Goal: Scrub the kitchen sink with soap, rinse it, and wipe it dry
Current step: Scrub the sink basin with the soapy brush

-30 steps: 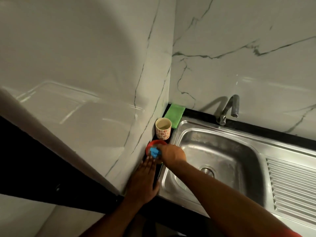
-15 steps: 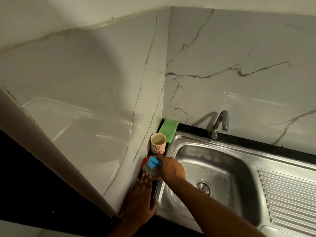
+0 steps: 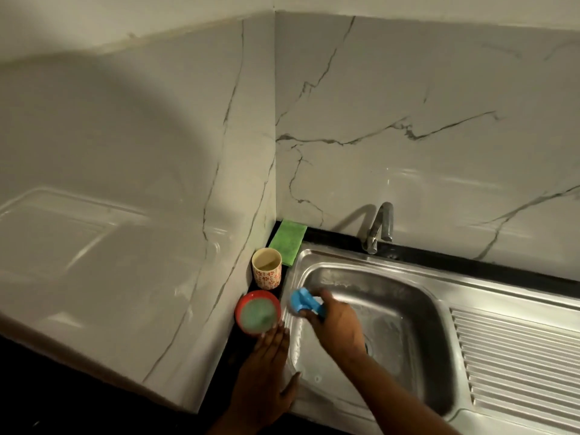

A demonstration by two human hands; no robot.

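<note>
Right grip: the right grip [image 3: 339, 328] has its fingers curled round a blue plastic scrubber [image 3: 303, 303], which sticks out to its far left.
Left grip: the left grip [image 3: 263, 378] lies flat with fingers straight and thumb spread, just left of the right grip and nearer the person.
Sink: the stainless-steel sink [image 3: 405, 296] has its basin under and to the right of the right grip. The scrubber is over its left rim.
Soap bowl: a small round red bowl [image 3: 243, 301] sits just beyond the left grip's fingertips [image 3: 276, 329]. It holds a pale green, foamy soap.
Cup: a cream cup with a red flower print [image 3: 266, 276] stands upright beyond the bowl. Its inside looks beige; I cannot tell what it holds.
Cloth: a green rectangular cloth [image 3: 288, 241] lies in the far corner beyond the cup.
Tap: a curved metal tap [image 3: 380, 227] stands far right of the right grip.
Bench: a black bench [image 3: 470, 266] surrounds the sink.
</note>
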